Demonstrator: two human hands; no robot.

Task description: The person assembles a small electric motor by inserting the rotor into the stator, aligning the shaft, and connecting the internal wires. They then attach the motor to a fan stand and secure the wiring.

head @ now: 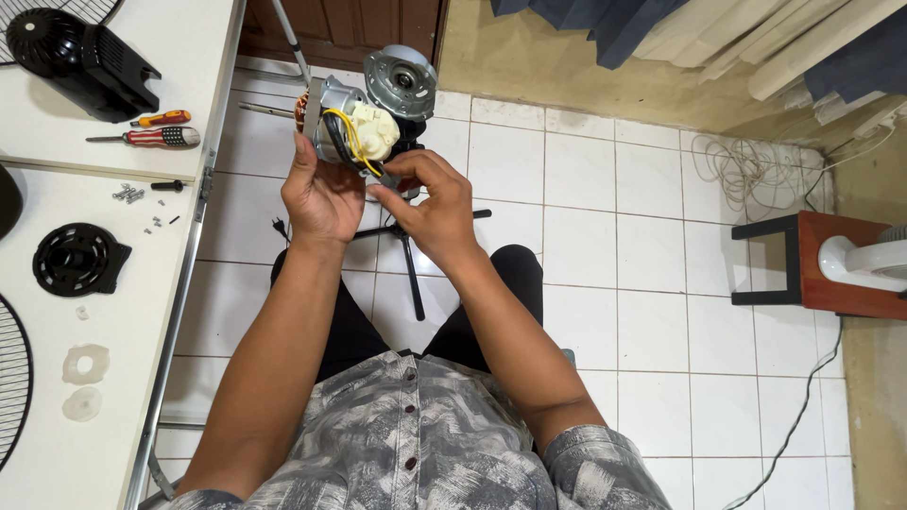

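**Holding a fan motor up over the tiled floor**

Holding the fan motor (364,118) in the air above the lap, the person is sitting beside the worktop (189,57), and the motor is hanging past the worktop's right edge, over the white floor (605,283). The left hand (321,198) is closing around the underside of the metal body, fingers wrapped and gripping. The right hand (430,203) is pinching near the black and yellow wires (348,142) at the cream plastic box (376,132); whether these fingers are really clamping a wire or a small part, I cannot tell.

The motor is looking heavy and stiff, with metal housing and copper winding, so the solid body seems the good place to hold. The thin wires and the plastic box probably are the fragile parts, not for pulling.

The palms are covering the lower side of the motor. The shaft (265,110) is showing only partly on the left. On the worktop two screwdrivers (151,129), small screws (128,195) and a black cover (80,260) are lying; a fan grille at the worktop's left edge is being cut off.
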